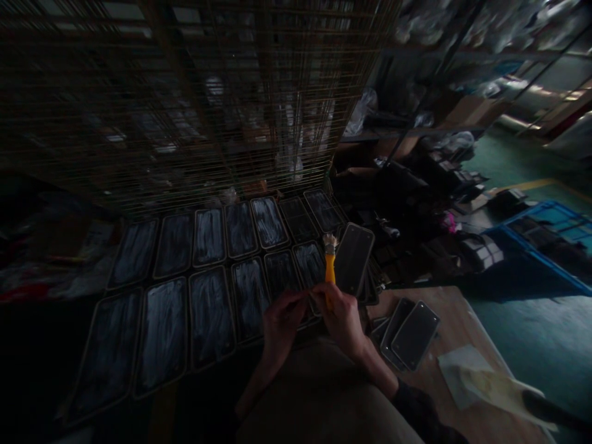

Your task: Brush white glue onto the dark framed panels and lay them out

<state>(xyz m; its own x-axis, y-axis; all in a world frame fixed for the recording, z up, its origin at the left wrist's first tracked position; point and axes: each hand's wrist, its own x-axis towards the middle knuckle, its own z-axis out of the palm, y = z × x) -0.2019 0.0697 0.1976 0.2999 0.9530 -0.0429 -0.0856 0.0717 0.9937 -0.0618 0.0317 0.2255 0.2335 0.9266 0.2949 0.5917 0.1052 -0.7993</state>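
My right hand (pixel 341 314) is closed around the yellow handle of a paintbrush (pixel 330 262), whose pale bristles point up and away from me. Close beside it, my left hand (pixel 284 314) has its fingertips pinched together near the right hand's fingers. Whatever that pinch holds is too dark and small to make out. Ahead and to the left lie two rows of dark rectangular panels (pixel 166 330) with rounded corners, many streaked with a whitish coating. Just beyond the brush, a plain dark panel (pixel 354 256) rests tilted on top of others.
A wooden board (pixel 451 320) at my right carries a small stack of dark panels (pixel 415 336) and a pale sheet with a light-coloured tool (pixel 494 388) on it. Wire racks (pixel 259 111) rise behind the rows. A blue-framed cart (pixel 546 246) stands at far right.
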